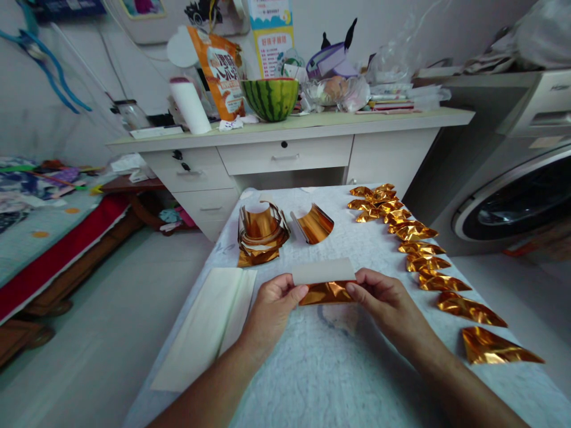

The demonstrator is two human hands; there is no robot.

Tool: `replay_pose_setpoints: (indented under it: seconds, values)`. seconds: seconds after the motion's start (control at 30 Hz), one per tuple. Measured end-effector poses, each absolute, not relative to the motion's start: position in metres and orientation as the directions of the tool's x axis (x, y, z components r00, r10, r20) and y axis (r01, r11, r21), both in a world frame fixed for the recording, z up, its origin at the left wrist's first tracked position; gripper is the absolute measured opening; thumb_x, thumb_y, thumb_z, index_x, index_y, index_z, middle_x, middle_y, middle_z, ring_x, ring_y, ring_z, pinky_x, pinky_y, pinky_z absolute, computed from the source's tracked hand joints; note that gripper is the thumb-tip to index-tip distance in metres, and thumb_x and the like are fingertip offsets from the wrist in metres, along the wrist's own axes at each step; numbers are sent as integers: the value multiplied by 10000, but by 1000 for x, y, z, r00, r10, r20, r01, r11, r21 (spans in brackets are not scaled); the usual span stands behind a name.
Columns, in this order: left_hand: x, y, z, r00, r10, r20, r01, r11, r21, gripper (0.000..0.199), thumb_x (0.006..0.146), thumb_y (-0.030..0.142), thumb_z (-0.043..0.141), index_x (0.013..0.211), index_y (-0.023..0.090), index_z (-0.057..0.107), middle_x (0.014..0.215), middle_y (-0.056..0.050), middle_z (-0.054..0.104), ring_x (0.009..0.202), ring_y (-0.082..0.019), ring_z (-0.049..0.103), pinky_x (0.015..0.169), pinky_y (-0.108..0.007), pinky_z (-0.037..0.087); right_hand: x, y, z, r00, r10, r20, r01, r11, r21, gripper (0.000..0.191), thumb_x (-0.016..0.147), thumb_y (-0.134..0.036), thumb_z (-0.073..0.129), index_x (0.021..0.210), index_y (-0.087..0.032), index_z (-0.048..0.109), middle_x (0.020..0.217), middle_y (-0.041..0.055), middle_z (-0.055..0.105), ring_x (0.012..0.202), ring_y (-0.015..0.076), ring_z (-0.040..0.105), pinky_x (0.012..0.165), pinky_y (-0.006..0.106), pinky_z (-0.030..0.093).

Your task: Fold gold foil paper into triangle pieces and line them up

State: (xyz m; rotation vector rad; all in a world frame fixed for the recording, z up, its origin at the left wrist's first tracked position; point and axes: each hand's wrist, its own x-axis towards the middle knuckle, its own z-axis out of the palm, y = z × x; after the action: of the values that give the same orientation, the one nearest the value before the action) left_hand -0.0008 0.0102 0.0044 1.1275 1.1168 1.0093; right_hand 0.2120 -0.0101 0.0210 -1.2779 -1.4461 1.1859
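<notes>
Crosswise, gold foil (328, 293) spans between left hand (276, 302) and right hand (384, 299).

The left hand (274, 306) and right hand (387, 295), near centre frame, are bare; both forearms (212, 377), also bare, widen toward the bottom edge.

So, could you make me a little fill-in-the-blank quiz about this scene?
1. The left hand and right hand each hold the gold foil with a ____ on top.
2. The white paper lies on the ____ side of the table.
3. The folded gold pieces line its ____ side.
4. The striped fruit half on the counter is a ____.

Missing words: thumb; left; right; watermelon.
</notes>
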Motion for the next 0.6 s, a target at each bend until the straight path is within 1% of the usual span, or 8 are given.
replay_pose_setpoints:
  seconds: [0.1,0.23,0.37,0.5,0.6]
  values:
    - [-1,10,6,186,971,-153,-12,158,987,202,768,330,673,860,150,674,693,9,587,588,-95,457,526,-203,354,210,-11,22,-77,995,70,266,88,-960,241,867,-407,588,755,-197,619,706,-4,589,666,144,521,618,263,395]
    - [-1,11,7,223,960,-167,-5,172,985,228,763,311,664,926,152,676,786,-17,624,632,-109,494,524,-205,383,208,-13,28,-51,977,206,411,208,-887,190,861,-321,594,714,-202,611,655,-18,544,601,128,488,562,249,369]
    - [0,12,6,223,959,-174,-5,180,984,235,765,304,662,943,152,680,814,-34,648,657,-119,517,536,-206,398,206,-14,31,-69,948,311,472,305,-827,141,862,-254,592,730,-207,608,656,-14,550,592,126,503,556,243,386]
    - [0,12,6,221,959,-175,3,179,984,246,780,306,645,973,157,681,861,-51,676,695,-136,548,563,-217,416,205,-17,34,-96,924,371,515,365,-775,125,864,-230,590,740,-216,601,669,-1,566,612,139,523,567,252,398]
    - [0,12,6,222,957,-185,15,187,982,245,788,305,632,977,154,674,863,-51,674,712,-143,556,577,-223,420,204,-19,37,-119,922,368,519,374,-769,148,882,-247,566,739,-223,591,673,7,566,630,152,533,581,267,407]
